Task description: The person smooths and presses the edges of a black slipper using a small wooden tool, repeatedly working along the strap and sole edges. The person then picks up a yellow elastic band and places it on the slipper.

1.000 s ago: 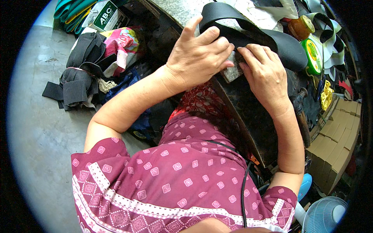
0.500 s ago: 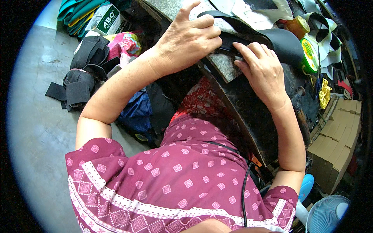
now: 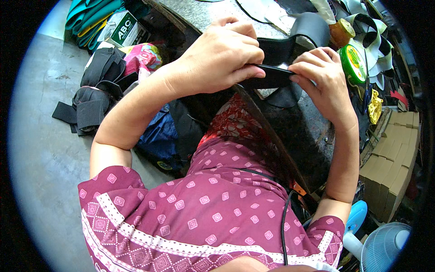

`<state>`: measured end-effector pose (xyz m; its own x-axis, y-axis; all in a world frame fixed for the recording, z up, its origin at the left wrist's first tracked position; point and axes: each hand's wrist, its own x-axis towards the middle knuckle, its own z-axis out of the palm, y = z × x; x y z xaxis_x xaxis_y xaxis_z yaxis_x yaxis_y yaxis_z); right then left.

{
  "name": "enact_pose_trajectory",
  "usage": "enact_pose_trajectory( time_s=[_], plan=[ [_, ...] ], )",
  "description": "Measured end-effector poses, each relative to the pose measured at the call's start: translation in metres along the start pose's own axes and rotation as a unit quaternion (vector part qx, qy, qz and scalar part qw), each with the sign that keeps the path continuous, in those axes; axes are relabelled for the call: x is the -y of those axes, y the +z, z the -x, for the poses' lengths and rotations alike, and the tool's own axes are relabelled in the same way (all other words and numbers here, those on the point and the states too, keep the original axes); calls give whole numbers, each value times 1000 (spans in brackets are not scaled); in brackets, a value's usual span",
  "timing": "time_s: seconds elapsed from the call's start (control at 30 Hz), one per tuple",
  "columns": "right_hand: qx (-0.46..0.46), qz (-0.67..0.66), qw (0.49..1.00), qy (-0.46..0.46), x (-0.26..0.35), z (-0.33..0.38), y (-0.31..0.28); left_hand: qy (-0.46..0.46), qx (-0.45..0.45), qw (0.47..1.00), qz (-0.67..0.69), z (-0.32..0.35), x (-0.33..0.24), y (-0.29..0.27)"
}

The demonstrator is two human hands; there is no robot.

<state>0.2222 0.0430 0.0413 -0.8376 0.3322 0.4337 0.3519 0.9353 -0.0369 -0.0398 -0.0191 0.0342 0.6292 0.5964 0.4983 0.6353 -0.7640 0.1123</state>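
Well to the left of the person's fingers [image 3: 251, 54], the grey floor [image 3: 50, 172] spreads out toward the wall side of the room. Under and beyond the fingers stands the bench [image 3: 312, 140], dark on top, with a pale slab [image 3: 190, 11] behind the fingers. Nearer the body than the fingers is the person's maroon shirt [image 3: 213, 208], dotted with pink diamonds. To the right of the fingers and nearer the body, I see a stack of flat tan boxes [image 3: 394, 154], and below that a pale blue fan [image 3: 383, 249]. Left of the fingers lies a bundle of black cloth [image 3: 93, 97]; farther back on that side is folded green cloth [image 3: 86, 18].

Between the fingers runs the strip [image 3: 274, 78], black and flexible. A dark curl [image 3: 312, 29] rises just behind the right fingers; whether it is one piece with the strip, I cannot tell. The left hand [image 3: 217, 59] has its fingers curled in, thumb and forefinger nipping the strip with hardly any gap. The right hand [image 3: 321, 77] pinches it likewise, thumb below and fingertips above, its other fingers loosely bent.

Just right of the right fingers sits a green tub [image 3: 353, 64]; behind it, an amber jar [image 3: 340, 32]. Farther right and nearer the body is a yellow bundle [image 3: 374, 107], and beyond that a red scrap [image 3: 399, 97].
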Motion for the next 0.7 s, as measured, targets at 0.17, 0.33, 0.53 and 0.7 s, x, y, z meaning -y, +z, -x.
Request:
enact_pose_trajectory(
  time_s=[0.17,0.33,0.53,0.7],
  plan=[
    [-4,-99,995,21,0,-5,-2,-59,23,994,85,-1,1,1],
    [-53,-13,998,34,3,-8,-1,-30,68,992,101,-8,1,-1],
    [-204,3,970,132,-1,8,-4,-179,-67,920,342,-10,-13,7],
    [13,-529,741,414,14,33,8,-57,-76,887,452,-11,-23,15]
  ],
)
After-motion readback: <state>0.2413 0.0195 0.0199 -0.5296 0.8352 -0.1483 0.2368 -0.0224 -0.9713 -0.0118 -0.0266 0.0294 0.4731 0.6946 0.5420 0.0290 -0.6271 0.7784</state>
